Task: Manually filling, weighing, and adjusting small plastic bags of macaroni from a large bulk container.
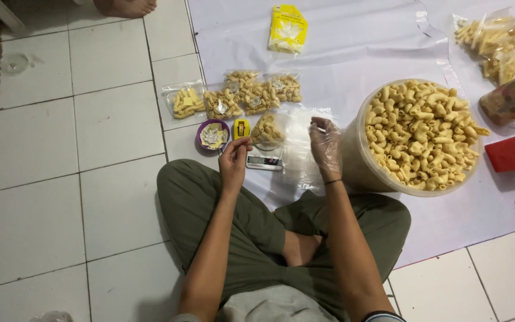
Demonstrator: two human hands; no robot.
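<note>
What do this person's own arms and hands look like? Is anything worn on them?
Both forearms are bare, with no sleeves reaching them. The right hand wears a thin, clear disposable plastic glove, loose and crinkled, and a narrow dark band circles that wrist. The left hand is bare, with no glove, and no ring or watch shows on it.

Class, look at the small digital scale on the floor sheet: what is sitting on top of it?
A clear bag of curled yellow snacks sits on the scale. The bag covers the weighing plate; only the front display strip shows.

Home floor, white tiles, snack tub, bagged snacks
</note>
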